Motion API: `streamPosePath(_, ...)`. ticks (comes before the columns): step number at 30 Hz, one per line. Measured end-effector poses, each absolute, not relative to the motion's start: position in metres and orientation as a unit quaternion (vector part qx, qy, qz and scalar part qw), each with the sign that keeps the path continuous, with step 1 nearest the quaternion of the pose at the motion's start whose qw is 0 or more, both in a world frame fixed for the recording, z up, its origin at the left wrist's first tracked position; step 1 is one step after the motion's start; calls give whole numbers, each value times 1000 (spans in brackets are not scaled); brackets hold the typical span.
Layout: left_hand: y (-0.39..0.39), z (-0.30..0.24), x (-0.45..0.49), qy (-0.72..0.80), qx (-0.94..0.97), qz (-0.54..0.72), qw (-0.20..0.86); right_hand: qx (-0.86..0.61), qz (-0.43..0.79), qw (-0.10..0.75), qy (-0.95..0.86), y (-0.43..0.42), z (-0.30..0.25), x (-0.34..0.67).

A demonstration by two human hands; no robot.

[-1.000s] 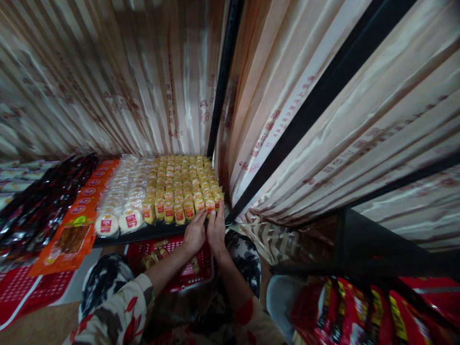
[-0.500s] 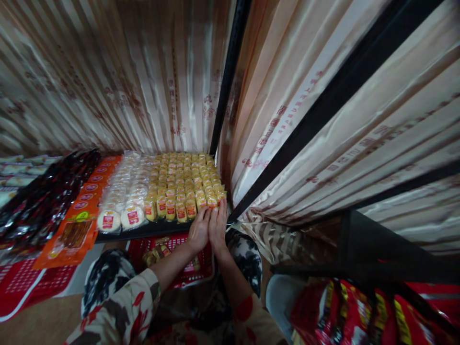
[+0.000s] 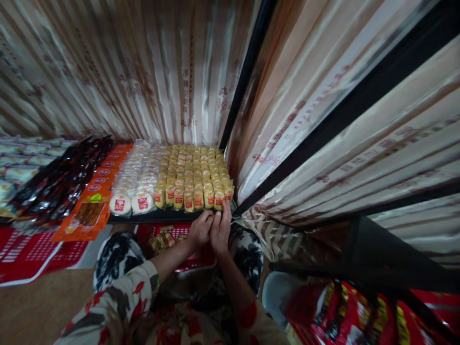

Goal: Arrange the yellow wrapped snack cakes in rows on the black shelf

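Observation:
Rows of small yellow wrapped cakes [image 3: 196, 175] stand close together on the right part of a black shelf [image 3: 158, 216]. My right hand [image 3: 220, 226] is at the front right corner of these rows. Its fingers stretch forward, the tips touching the last front packets. Close against it, my left hand [image 3: 200, 231] lies at the shelf's front edge just below the cakes, fingers loosely bent and nothing visible in them. Left of the yellow rows are two rows of round white packaged cakes [image 3: 143, 202]. Beneath the shelf, a red basket [image 3: 201, 262] holds loose yellow packets [image 3: 163, 239].
Orange snack packs [image 3: 84, 215], dark shiny packets [image 3: 68, 177] and white packets [image 3: 21, 160] line the shelf's left part. A red basket [image 3: 32, 251] is below them. Pleated curtains [image 3: 161, 72] and black posts [image 3: 247, 72] enclose the back and right. Red bags [image 3: 354, 309] are at lower right.
My hands have drawn back slightly from the front yellow cakes, the left one more, down to the shelf edge. The view has shifted, so the shelf appears further right and higher.

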State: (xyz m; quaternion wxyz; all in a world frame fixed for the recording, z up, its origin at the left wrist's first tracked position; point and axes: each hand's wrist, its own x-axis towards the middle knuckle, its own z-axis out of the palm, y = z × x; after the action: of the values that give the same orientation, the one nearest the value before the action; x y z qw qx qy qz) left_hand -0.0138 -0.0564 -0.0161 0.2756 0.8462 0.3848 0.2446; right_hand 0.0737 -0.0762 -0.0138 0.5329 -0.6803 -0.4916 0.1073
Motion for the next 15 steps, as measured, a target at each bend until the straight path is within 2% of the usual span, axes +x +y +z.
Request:
streamPosePath(6,-91,-67,-59,428,837,118,320,-668,185,487,-532,-115,-58,34)
streamPosePath(8,-99,-87,-76,439,827,87,341,-690,231,443,-524,-118,-82,25)
streamPosePath(11,-102,-108,-101,503,777,-37,377,-718,300,334,-533,-112,-115,15)
streamPosePath(15,-93,-126,-124,567,717,-113,390,-713,314,236,-581,-100,-145,5)
